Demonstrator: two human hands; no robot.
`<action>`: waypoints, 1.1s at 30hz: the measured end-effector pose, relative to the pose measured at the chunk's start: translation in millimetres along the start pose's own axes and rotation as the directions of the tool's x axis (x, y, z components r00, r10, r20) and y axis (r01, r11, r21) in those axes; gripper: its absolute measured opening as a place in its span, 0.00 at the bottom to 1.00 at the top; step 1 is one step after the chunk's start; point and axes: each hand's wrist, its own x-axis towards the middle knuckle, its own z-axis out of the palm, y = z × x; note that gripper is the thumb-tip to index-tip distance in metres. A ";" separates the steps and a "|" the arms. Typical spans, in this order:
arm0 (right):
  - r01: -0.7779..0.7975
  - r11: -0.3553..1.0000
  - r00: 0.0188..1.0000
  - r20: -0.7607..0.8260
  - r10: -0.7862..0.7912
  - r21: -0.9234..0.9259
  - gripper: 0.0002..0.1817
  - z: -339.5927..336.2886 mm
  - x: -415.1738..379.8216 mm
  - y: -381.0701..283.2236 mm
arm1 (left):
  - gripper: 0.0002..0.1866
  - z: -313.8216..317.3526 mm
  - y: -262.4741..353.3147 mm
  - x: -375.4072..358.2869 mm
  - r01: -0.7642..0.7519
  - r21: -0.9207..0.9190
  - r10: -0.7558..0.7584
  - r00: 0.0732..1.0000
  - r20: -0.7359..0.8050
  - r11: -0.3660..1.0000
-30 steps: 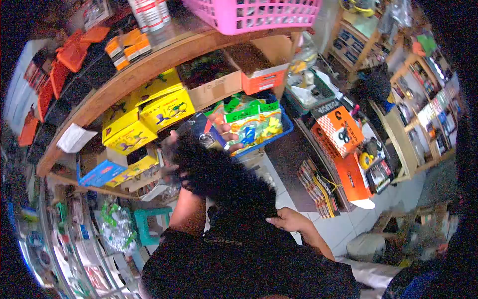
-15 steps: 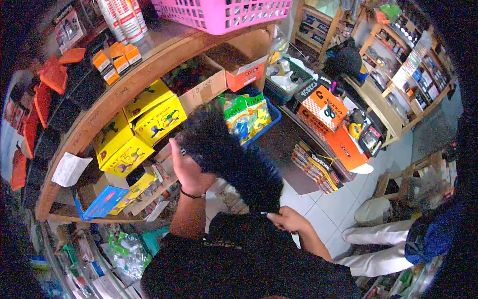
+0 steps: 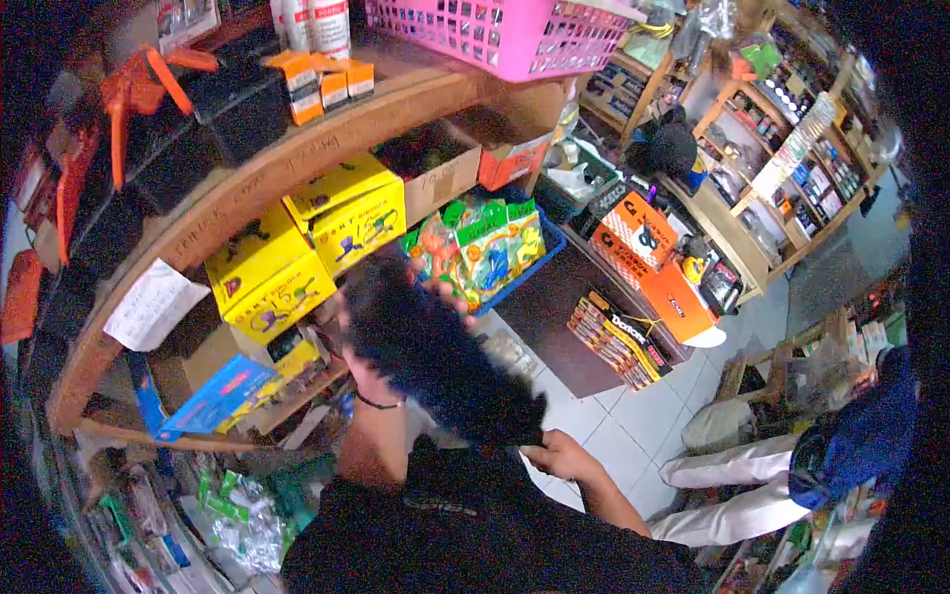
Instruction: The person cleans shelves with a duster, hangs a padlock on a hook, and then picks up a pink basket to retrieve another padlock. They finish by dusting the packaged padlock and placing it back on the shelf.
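Note:
A dark, fluffy duster [image 3: 440, 361] stretches diagonally across the middle, in front of my body. My left hand [image 3: 366, 376], with a thin dark band at the wrist, is wrapped around the duster's upper end; its fingertips show on the far side and its palm is mostly hidden by the fibres. At the lower end, my right hand [image 3: 564, 457] is closed around the handle, most of which the fist covers. Just beyond the duster, a blue basket [image 3: 552, 238] holds green-and-clear packets [image 3: 487, 247]. Yellow boxes [image 3: 282, 287] stand on the shelf near my left hand.
A curved wooden shelf [image 3: 327, 148] runs along the left, carrying cardboard boxes, with a pink basket [image 3: 520, 40] on top. Orange boxes [image 3: 678, 302] stand on a counter at right. Another person's pale-trousered legs [image 3: 732, 485] are at lower right, near the tiled floor [image 3: 633, 426].
The duster's upper end has come lower, and my left hand's fingers now curl around it. The view has shifted, so the shelf and packets appear farther right.

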 end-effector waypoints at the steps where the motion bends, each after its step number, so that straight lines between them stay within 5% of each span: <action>1: 0.011 1.000 1.000 -0.015 -0.011 0.000 0.25 1.6 -0.6 -6.9 | 0.30 26.8 -1.2 -2.6 -0.148 -0.005 0.136 0.924 -0.357 0.989; 3: -0.178 0.981 0.981 0.066 0.183 -0.074 0.25 7.8 -5.3 -22.5 | 0.31 35.4 -2.3 2.2 -0.203 -0.128 0.145 0.920 -0.364 0.971; 4: -0.072 0.992 0.991 0.108 0.083 -0.102 0.25 11.6 -7.4 -31.7 | 0.35 13.9 1.1 1.3 -0.084 -0.070 0.080 0.995 -0.059 0.994; 5: -0.068 0.992 0.991 0.106 0.079 -0.107 0.25 13.5 -4.3 -26.4 | 0.38 -7.3 5.3 -0.1 0.008 0.021 -0.013 0.969 0.245 1.000; 6: -0.016 0.984 0.990 0.136 0.040 -0.175 0.25 13.8 0.8 -18.9 | 0.39 -2.3 8.8 -6.4 0.028 0.030 -0.030 0.998 0.057 0.999; 9: -0.054 0.988 0.985 0.157 0.077 -0.146 0.26 8.7 7.5 -16.6 | 0.38 26.3 10.4 -15.3 -0.115 -0.032 0.117 0.991 0.065 0.993; 10: -0.090 0.990 0.988 0.113 0.102 -0.108 0.26 9.4 7.8 -17.8 | 0.36 29.6 11.0 -14.3 -0.250 0.014 0.237 0.899 -0.367 0.968; 11: -0.124 0.990 0.989 0.070 0.129 -0.065 0.25 10.5 9.3 -19.7 | 0.35 29.0 12.9 -14.9 -0.246 0.002 0.231 0.911 -0.342 0.969; 13: -0.090 0.988 0.988 0.116 0.105 -0.128 0.25 10.2 5.9 -42.6 | 0.31 -3.2 15.6 -19.6 -0.103 0.229 0.088 0.993 0.075 0.968; 14: 0.069 0.972 0.987 0.159 -0.033 -0.226 0.25 8.1 8.7 -34.1 | 0.30 -28.1 22.9 -19.0 -0.022 0.241 0.067 0.981 -0.181 0.970; 15: 0.227 0.921 0.963 0.214 -0.165 -0.315 0.26 5.8 10.5 -29.7 | 0.31 5.8 22.1 -20.2 -0.046 0.187 0.078 0.982 -0.170 0.981; 17: 0.266 0.915 0.962 0.150 -0.230 -0.304 0.26 4.0 13.2 -29.8 | 0.31 -22.1 28.7 -12.0 -0.004 0.105 -0.004 0.997 0.080 0.994; 19: -0.104 0.992 0.994 0.037 0.107 -0.066 0.25 5.5 13.2 -33.6 | 0.31 41.5 18.3 -9.7 -0.290 -0.089 0.223 0.867 -0.445 0.953; 21: -0.024 0.980 0.995 0.090 0.043 -0.199 0.25 6.3 14.2 -26.2 | 0.31 6.9 19.0 -10.4 -0.280 -0.014 0.255 0.892 -0.373 0.960; 22: 0.073 0.945 0.988 0.150 -0.025 -0.320 0.24 7.6 16.5 -20.3 | 0.32 -20.6 24.5 -10.3 -0.122 -0.027 0.119 0.988 -0.102 0.992; 23: 0.175 0.885 0.972 0.218 -0.086 -0.431 0.23 8.3 19.4 -15.5 | 0.32 -34.0 28.2 -8.8 0.035 0.006 -0.036 0.983 0.178 0.999; 24: 0.237 0.917 0.967 0.172 -0.190 -0.320 0.24 8.1 21.3 -11.0 | 0.32 -24.8 29.8 -8.1 0.016 0.073 -0.030 0.980 0.198 0.997; 25: 0.240 0.916 0.966 0.172 -0.192 -0.322 0.24 5.9 24.1 -14.0 | 0.32 -12.1 29.7 -6.3 0.014 0.074 -0.029 0.979 0.202 0.997; 27: -0.011 0.993 0.998 0.057 0.018 -0.120 0.26 0.7 26.5 -29.4 | 0.32 15.4 23.3 -3.4 -0.141 -0.023 0.143 0.983 0.117 0.990; 28: -0.182 0.979 0.983 0.020 0.185 -0.091 0.27 0.8 22.2 -52.4 | 0.31 25.4 19.8 1.3 -0.309 0.011 0.292 0.887 -0.359 0.951; 29: -0.186 0.978 0.982 0.022 0.189 -0.096 0.27 -2.0 22.5 -50.9 | 0.31 10.9 21.6 4.4 -0.314 0.008 0.295 0.884 -0.362 0.949; 31: 0.050 0.933 0.980 0.199 0.023 -0.355 0.25 -7.1 28.4 -42.1 | 0.25 -3.7 28.7 12.5 -0.005 0.121 -0.007 0.995 0.101 0.993; 32: 0.253 0.892 0.961 0.204 -0.187 -0.374 0.24 -8.9 32.5 -29.6 | 0.23 -3.0 26.7 -2.9 0.013 0.338 0.111 0.932 -0.344 0.941; 33: 0.262 0.889 0.958 0.212 -0.192 -0.376 0.24 -13.3 36.1 -25.1 | 0.24 -3.7 24.8 -4.0 -0.074 0.260 0.107 0.988 -0.112 0.963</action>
